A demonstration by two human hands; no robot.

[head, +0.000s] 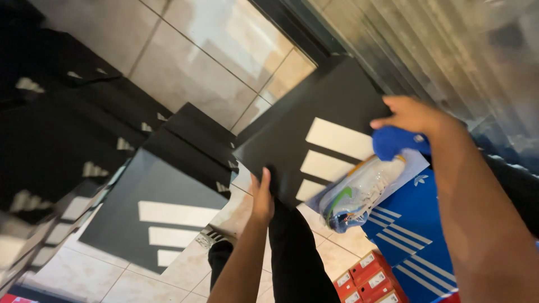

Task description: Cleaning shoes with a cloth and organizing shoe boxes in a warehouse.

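**Black box steadied at two edges, shoe pinned on top**

Head view: Tiled floor (224,50) backs stacked black boxes (163,219) at left. Centre frame, left hand (262,193) clamps the black box (314,129) at its lower edge; right hand (412,115), fingers curled, presses blue cloth (396,143) and wrapped shoe (359,193) onto it, preventing sliding.

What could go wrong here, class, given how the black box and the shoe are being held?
1. The left hand grips only the lower edge of the tilted black box, so it could slip.
2. The shoe lies loose on paper on the box, steadied only by the right hand; it might slide off onto the tiled floor.
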